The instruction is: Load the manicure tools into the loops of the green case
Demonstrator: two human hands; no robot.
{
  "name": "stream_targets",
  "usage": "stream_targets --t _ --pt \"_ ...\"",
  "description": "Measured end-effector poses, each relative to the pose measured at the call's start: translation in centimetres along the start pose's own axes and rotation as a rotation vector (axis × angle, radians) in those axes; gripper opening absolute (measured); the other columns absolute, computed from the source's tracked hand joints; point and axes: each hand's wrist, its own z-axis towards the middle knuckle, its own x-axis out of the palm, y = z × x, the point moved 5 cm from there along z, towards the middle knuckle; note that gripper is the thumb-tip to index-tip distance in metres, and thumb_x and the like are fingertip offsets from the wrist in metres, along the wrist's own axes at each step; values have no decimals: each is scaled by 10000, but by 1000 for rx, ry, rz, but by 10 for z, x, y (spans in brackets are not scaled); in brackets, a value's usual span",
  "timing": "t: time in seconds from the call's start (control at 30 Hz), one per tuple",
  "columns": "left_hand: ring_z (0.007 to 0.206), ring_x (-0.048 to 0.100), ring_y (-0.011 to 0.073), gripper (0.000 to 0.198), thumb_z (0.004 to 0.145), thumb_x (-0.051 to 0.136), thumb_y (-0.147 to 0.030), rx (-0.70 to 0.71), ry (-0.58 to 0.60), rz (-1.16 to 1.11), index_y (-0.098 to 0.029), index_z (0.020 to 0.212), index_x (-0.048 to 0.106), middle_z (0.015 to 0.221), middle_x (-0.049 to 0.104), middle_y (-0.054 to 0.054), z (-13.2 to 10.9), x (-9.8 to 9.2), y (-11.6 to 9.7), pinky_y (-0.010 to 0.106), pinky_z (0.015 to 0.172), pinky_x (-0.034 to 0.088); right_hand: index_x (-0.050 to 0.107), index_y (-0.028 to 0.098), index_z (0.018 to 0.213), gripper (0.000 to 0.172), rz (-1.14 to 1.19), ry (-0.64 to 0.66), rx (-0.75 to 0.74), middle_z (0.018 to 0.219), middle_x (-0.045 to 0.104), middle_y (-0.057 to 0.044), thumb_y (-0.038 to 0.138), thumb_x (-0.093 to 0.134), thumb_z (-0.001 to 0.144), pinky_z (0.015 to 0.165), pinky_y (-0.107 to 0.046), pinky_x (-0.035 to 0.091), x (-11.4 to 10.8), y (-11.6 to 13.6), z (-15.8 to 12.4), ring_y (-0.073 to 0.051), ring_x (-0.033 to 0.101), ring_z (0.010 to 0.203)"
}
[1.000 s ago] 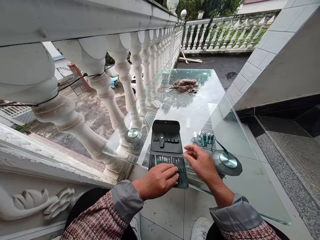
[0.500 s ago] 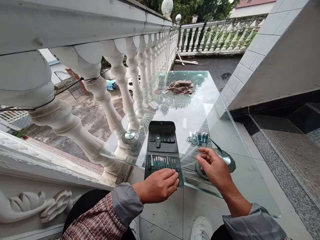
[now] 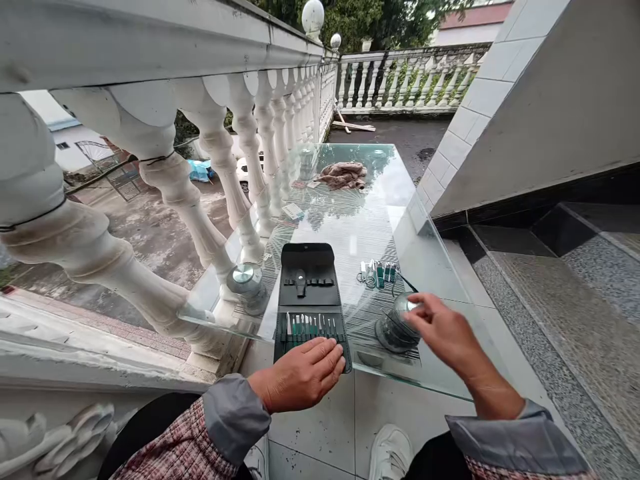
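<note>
A black manicure case (image 3: pixel 310 299) lies unfolded on the glass table, with several slim metal tools (image 3: pixel 313 325) with green handles standing in its lower loops. Across the case's near edge rests my left hand (image 3: pixel 303 377), fingers pressed together and closed on that edge; its thumb is mostly hidden. My right hand (image 3: pixel 445 327) hovers above the near right table leg, thumb and curled forefinger apart, with nothing visible between them. Just beyond its fingertips is a thin dark strip (image 3: pixel 408 283). A group of nail clippers and scissors (image 3: pixel 379 274) lies to the right of the case.
Crumpled brown cloth (image 3: pixel 343 176) lies towards the far end of the glass table (image 3: pixel 330 223). A small card (image 3: pixel 293 211) is near its left side. Round table legs (image 3: pixel 247 287) show through the glass. A white balustrade (image 3: pixel 205 143) runs along the left; stone steps (image 3: pixel 540 287) rise at right.
The view has turned to the right, so the table appears farther left. My right hand has moved rightwards, away from the clippers. My left hand stays on the case's edge.
</note>
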Motion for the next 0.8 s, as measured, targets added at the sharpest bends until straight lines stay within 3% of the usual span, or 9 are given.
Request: stream_targets --t 0.17,0.3,0.4,0.5,0.6,0.7,0.8 --pt "1072 565 242 264 893 488 -164 9 12 22 -50 1118 566 1142 603 160 1 3 3 402 956 476 536 182 1038 280 -478 57 -220 801 639 -44 137 477 768 592 -272 341 23 28 -16 -188 584 753" --pt "1087 558 238 270 907 453 -155 3 30 29 -53 1137 549 1153 596 162 1 2 5 399 956 477 541 171 978 279 -712 136 -252 801 631 -79 34 458 750 545 -274 280 27 45 -21 -198 585 737" --pt "1097 553 242 275 909 451 -157 7 33 35 -54 1148 541 1155 595 162 1 0 5 399 959 475 544 167 908 242 -757 154 -268 765 623 -81 21 457 736 527 -274 248 29 50 -22 -199 580 719" --pt "1101 552 233 276 911 456 -162 13 47 54 -57 1153 535 1169 585 171 1 1 4 400 965 468 556 177 880 231 -607 107 -266 750 626 -65 47 463 713 532 -265 266 28 47 -17 -180 566 690" --pt "1094 556 232 270 912 445 -162 16 33 60 -63 1141 548 1165 591 161 2 0 4 394 963 467 591 192 895 242 -210 62 -141 708 621 -22 140 469 693 562 -254 346 23 35 -10 -154 556 647" --pt "1081 562 233 267 907 438 -158 34 12 44 -60 1121 564 1154 599 151 2 -1 4 379 950 473 619 169 877 267 266 126 4 677 607 -12 254 500 654 571 -261 424 28 28 -5 -139 547 608" --pt "1068 569 222 263 909 430 -161 46 19 38 -67 1107 576 1151 603 151 0 -1 3 365 939 478 634 148 826 289 475 247 96 634 588 -9 301 543 600 506 -260 444 43 32 -5 -128 519 553"
